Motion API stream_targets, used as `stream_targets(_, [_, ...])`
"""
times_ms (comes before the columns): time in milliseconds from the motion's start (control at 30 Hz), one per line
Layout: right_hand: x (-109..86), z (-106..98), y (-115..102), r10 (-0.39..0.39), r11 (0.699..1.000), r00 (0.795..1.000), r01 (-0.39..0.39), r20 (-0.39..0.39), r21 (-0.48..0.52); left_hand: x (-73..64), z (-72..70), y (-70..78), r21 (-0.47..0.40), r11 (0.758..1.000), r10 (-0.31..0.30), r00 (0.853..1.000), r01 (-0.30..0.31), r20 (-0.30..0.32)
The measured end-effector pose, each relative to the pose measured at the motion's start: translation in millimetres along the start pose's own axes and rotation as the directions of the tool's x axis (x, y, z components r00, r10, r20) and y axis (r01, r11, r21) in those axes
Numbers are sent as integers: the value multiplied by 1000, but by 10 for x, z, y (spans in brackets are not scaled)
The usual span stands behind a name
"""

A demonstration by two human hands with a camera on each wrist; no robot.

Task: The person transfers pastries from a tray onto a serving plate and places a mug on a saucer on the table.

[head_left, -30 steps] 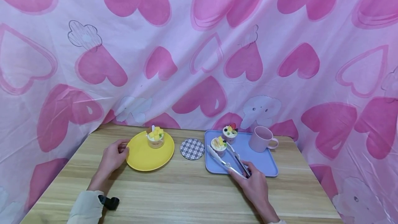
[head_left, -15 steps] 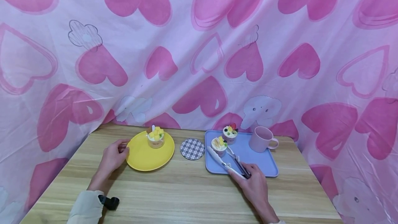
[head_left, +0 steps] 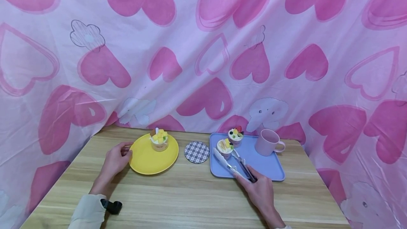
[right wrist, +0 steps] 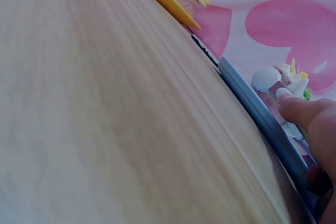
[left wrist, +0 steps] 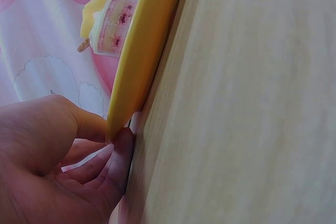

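My left hand pinches the left rim of a yellow plate, thumb above and fingers at the underside in the left wrist view. On that plate stands a dessert cup topped with yellow fruit cubes. My right hand grips a pair of metal tongs with pale tips. The tong tips lie on either side of the nearer dessert cup, on the blue tray. Behind it is another dessert cup with berries. In the right wrist view, one rounded white tong tip overlaps the cup.
A pink mug stands at the tray's back right, its handle to the right. Between plate and tray lies a round plaid coaster. A pink heart-print cloth hangs behind the wooden table.
The tong arms have drawn closer together around the nearer cup, and that cup has shifted slightly to the right. My left hand and the plate stay where they were.
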State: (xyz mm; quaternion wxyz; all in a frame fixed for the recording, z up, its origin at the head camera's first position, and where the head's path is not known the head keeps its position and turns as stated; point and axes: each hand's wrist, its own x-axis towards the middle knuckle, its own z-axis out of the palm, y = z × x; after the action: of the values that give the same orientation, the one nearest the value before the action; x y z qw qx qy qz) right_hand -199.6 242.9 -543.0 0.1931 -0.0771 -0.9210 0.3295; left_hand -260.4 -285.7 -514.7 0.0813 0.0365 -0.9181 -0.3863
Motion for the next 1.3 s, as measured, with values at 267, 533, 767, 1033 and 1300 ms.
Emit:
stream_targets(267, [-32, 18, -24, 15, 999, 1000, -16, 17, 37, 10, -6, -11, 4, 1000, 11, 1000, -11, 0])
stream_targets(533, [-71, 48, -52, 4, 998, 1000, -4, 11, 55, 7, 12, -19, -1, 1000, 0, 1000, 0, 15])
stream_targets(767, [-86, 61, -89, -13, 997, 1000, 12, 5, 70, 5, 15, -15, -6, 1000, 3, 1000, -3, 11])
stream_targets(1033, [-146, 140, -175, -50, 988, 999, 52, -18, 144, 6, 11, -26, -3, 1000, 26, 1000, -26, -2])
stream_targets(1300, [-153, 234, -294, -73, 972, 997, 74, -12, 222, -12, -13, 17, 4, 1000, 23, 1000, -23, 0])
